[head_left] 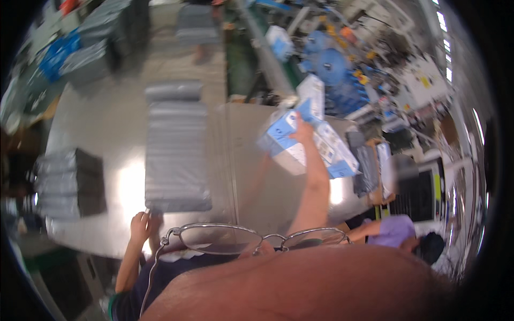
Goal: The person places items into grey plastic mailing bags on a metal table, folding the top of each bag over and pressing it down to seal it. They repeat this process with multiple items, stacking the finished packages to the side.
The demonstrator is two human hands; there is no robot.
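Head view: my right hand (303,131) reaches over a blue-and-white carton (279,134) on the right part of the metal surface (243,125), thumb apart from the other fingers and laid against the printed side. The picture smears there, so I can't fairly tell whether those fingers are clamped on the card or only resting on it. More blue-and-white cartons (338,152) lie close against it, to the right and just beyond.

I judge the carton to be thin printed card: stiff along its folded edges, easy to dent in the middle of a panel, a little slick to bare skin. Its weight doesn't show. I'd take it across two opposite sides, near the corners, thumb against fingers, and squeeze no harder than needed.

My left hand (140,226) is at the near end of a long row of grey packs (176,152), its fingers curled; contact is hidden from me. That grey wrap looks like smooth plastic film, soft and slippery, apt to wrinkle under a pinch. I'd support a pack from beneath with a whole palm. More grey packs (67,184) stand stacked at the surface's left side.
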